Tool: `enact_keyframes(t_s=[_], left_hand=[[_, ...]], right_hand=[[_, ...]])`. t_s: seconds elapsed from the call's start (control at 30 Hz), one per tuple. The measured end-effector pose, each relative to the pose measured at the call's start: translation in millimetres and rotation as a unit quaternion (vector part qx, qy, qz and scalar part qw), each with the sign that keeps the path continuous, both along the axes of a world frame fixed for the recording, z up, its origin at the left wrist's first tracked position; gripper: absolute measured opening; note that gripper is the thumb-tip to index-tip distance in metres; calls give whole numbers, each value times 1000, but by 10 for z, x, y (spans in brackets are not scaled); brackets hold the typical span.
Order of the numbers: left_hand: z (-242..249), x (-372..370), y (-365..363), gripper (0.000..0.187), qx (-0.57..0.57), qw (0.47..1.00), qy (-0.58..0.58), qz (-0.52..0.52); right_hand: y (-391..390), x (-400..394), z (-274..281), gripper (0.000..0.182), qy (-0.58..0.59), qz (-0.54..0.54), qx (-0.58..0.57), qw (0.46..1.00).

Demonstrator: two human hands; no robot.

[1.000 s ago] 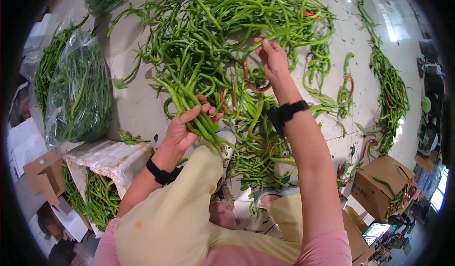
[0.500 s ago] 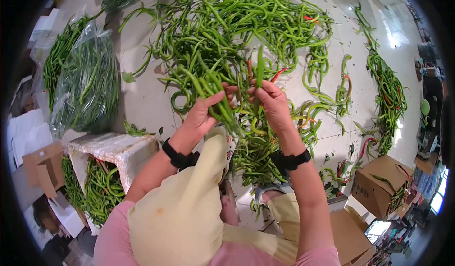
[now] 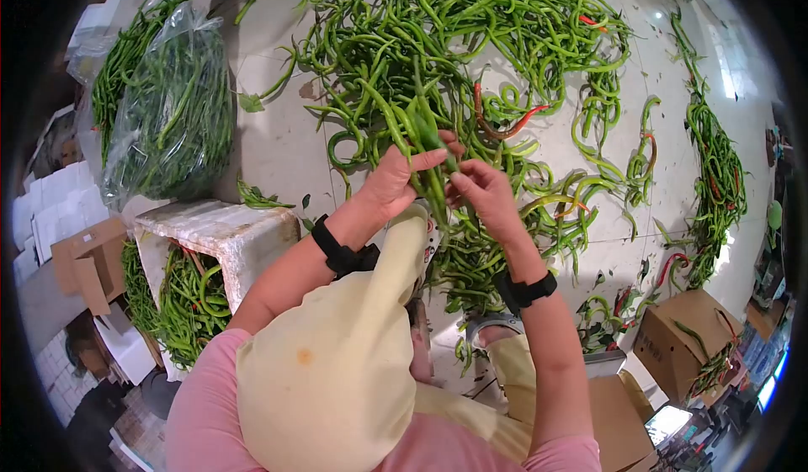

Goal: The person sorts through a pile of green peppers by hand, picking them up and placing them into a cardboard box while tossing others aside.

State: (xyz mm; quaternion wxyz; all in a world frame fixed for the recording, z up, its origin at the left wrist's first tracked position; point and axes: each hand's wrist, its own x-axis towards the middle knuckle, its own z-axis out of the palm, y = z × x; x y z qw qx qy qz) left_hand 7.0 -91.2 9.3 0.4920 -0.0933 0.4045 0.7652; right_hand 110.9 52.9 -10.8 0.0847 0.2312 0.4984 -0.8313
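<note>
My left hand [image 3: 397, 179] is closed around a small bunch of long green chili peppers [image 3: 402, 123], its thumb lying across them. Against that bunch leans one broader, darker green chili pepper [image 3: 429, 131]. The fingers of my right hand [image 3: 481, 190] pinch its lower end, close beside the left fingertips. Beyond both hands a large heap of green chili peppers [image 3: 370, 47] spreads over the floor. A curved red chili pepper [image 3: 509, 131] lies on the heap's near side, right of my hands. More green peppers [image 3: 471, 274] lie below my hands.
At left stand clear bags of green peppers [image 3: 172, 114] and a white foam box [image 3: 223, 224] with peppers in it. A long pile of peppers [image 3: 715, 173] lies at right, above a cardboard box [image 3: 686, 337]. Loose leaves and stray peppers dot the tiled floor.
My right hand has brought its green pepper left against the bunch in my left hand. The red pepper beside my hands now shows in full. The whole view has shifted slightly.
</note>
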Motion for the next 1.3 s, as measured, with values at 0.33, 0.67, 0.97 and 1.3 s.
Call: enact_keyframes(t_s=[0.33,0.67,0.97,1.3], left_hand=[[-84,-176,-364,36,93,983,-113,108],[-131,-120,-351,45,74,988,-115,78],[-165,-97,-313,46,45,991,-114,57],[-25,-27,-65,47,41,993,-106,-31]], right_hand=[[606,94,-1169,45,-48,-211,501,838],[313,-75,-889,34,43,89,748,656],[1094,182,-794,26,-88,33,665,741],[905,362,281,18,153,-315,-28,936]])
